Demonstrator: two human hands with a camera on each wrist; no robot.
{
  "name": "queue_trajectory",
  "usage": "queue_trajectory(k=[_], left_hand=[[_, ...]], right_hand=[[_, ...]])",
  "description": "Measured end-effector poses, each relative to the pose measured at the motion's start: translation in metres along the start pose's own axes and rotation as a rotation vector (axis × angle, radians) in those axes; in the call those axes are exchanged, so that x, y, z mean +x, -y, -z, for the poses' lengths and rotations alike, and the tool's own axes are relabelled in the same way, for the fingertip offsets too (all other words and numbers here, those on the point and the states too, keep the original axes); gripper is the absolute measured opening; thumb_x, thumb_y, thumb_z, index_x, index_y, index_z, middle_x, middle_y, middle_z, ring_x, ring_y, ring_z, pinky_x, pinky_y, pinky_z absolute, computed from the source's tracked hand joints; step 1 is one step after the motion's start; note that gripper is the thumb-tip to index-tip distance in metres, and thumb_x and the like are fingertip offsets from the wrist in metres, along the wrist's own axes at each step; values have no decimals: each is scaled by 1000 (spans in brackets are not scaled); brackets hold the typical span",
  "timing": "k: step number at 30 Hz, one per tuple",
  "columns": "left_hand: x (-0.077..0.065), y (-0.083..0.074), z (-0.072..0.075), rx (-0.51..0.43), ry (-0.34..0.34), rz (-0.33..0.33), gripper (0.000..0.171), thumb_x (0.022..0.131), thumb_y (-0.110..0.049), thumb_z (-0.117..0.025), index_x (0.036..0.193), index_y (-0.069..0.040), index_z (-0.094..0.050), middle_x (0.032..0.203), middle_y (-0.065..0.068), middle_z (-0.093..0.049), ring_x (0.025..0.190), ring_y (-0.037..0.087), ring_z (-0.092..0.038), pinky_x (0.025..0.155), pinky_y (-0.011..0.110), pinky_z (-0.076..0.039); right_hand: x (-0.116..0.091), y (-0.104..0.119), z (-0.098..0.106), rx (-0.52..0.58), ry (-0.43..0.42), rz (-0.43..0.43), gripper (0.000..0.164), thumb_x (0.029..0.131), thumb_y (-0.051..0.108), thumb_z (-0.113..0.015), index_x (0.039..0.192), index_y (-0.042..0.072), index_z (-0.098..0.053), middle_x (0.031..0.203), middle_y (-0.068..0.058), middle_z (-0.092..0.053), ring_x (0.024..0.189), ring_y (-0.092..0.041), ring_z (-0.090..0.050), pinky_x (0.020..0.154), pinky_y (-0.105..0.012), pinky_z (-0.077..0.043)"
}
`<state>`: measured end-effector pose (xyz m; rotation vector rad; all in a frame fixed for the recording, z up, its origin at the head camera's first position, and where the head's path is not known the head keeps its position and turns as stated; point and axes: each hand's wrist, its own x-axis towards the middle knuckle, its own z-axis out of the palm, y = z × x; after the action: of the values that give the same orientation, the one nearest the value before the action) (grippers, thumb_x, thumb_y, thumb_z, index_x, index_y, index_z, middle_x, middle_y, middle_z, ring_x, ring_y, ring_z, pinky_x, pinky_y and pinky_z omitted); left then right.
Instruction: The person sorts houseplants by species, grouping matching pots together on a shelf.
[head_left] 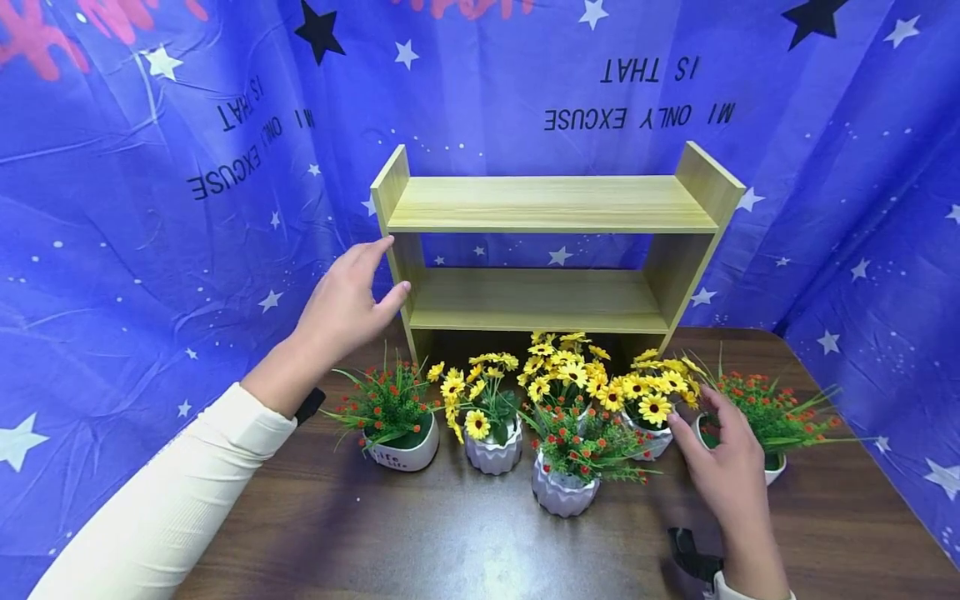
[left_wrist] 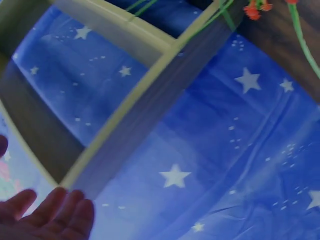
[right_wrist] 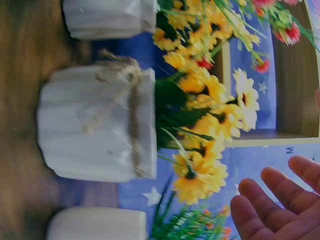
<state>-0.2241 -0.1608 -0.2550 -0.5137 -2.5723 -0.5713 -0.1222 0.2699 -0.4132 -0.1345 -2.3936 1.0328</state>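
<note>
My left hand [head_left: 348,292] is beside the left side of a light wooden shelf [head_left: 555,204], its fingers extended and its thumb apart; the left wrist view shows the fingertips near the shelf's edge, and I cannot tell whether they touch it. My right hand [head_left: 723,462] is held with spread fingers between a pot of yellow flowers [head_left: 656,400] and a white pot of red-flowered greenery [head_left: 772,417]. Nothing is in its grasp. In the right wrist view a white ribbed pot [right_wrist: 95,125] tied with twine holds yellow daisies [right_wrist: 210,115], and the fingers are beyond the blossoms.
In front of the shelf stand more potted plants: red flowers in an oval white pot [head_left: 405,446], yellow flowers in a ribbed pot [head_left: 495,450], and red flowers in a front pot [head_left: 566,492]. A blue starry curtain [head_left: 150,250] surrounds the brown wooden table [head_left: 420,542].
</note>
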Motion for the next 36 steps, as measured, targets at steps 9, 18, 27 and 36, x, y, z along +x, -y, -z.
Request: queue_trajectory(k=[9, 18, 27, 36], left_hand=[[20, 20, -14, -202, -123, 172, 66, 94, -25, -63, 148, 4, -37, 135, 23, -55, 122, 38, -55, 99, 52, -43], [39, 18, -22, -306, -210, 198, 65, 93, -23, -63, 149, -5, -37, 129, 20, -59, 110, 34, -63, 88, 48, -52], [51, 19, -33, -261, -264, 196, 65, 93, -24, -64, 148, -3, -38, 133, 22, -56, 122, 38, -55, 99, 49, -43], [60, 22, -42, -240, -313, 208, 53, 90, -17, -61, 139, -3, -50, 131, 21, -60, 120, 38, -57, 99, 48, -43]], right_hand=[[-7, -13, -14, 128, 3, -104, 58, 91, 17, -72, 140, -5, -49, 130, -27, -56, 120, -32, -54, 82, -5, -37], [-14, -17, -24, 127, 28, -213, 68, 91, 23, -73, 145, -4, -41, 140, -26, -50, 128, -39, -49, 96, -45, -46], [-19, -26, -31, 100, 41, -276, 68, 92, 22, -72, 144, -7, -40, 141, -32, -45, 129, -47, -45, 99, -59, -42], [-19, -38, -37, 66, 89, -282, 69, 89, 13, -73, 144, -9, -37, 140, -35, -44, 128, -50, -46, 98, -59, -42]])
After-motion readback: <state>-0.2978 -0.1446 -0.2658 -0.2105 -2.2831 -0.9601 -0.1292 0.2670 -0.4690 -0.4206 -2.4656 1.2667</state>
